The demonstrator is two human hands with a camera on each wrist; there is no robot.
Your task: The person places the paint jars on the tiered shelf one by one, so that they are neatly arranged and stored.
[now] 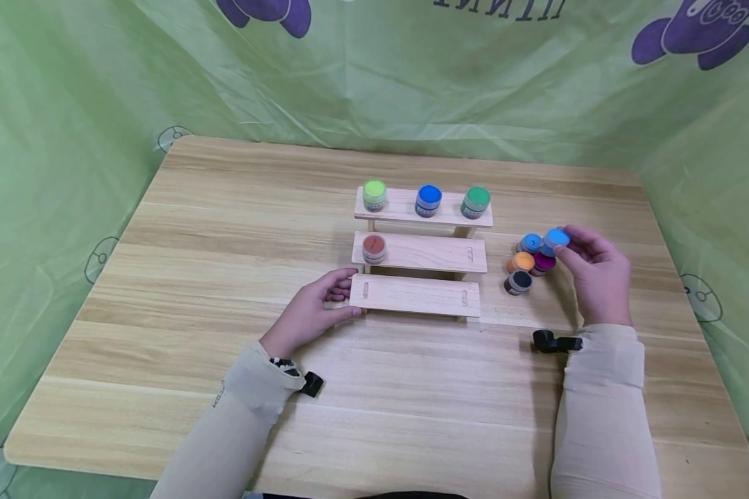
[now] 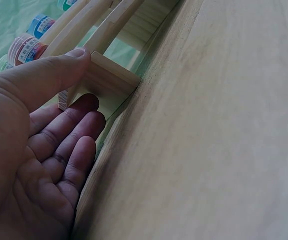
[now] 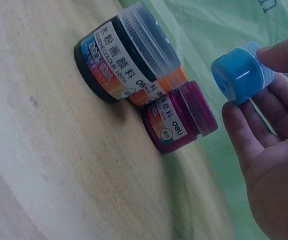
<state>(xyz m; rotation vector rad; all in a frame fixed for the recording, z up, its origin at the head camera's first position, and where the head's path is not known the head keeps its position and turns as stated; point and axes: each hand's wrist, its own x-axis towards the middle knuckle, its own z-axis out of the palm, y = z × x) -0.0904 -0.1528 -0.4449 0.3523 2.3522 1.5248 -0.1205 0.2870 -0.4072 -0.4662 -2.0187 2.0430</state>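
Note:
My right hand [image 1: 599, 274] pinches a light blue paint jar [image 3: 241, 72] between thumb and fingers, lifted off the table. Just below and beside it stand several more paint jars: another blue jar [image 1: 529, 243], an orange jar [image 1: 521, 262], a purple jar [image 3: 176, 120] and a black jar [image 3: 126, 55]. With thumb in front and index finger behind, my left hand [image 1: 308, 312] holds the left end of the lowest step of a three-tier wooden stand [image 1: 418, 294]. In the left wrist view its other fingers [image 2: 79, 160] curl loosely beside the stand's end.
On the top tier stand a light green jar [image 1: 374, 195], a dark blue jar [image 1: 428, 201] and a green jar [image 1: 476, 202]. A brown jar [image 1: 374, 249] is at the left of the middle tier. Green curtain [image 1: 412, 90] surrounds the wooden table [image 1: 193, 291].

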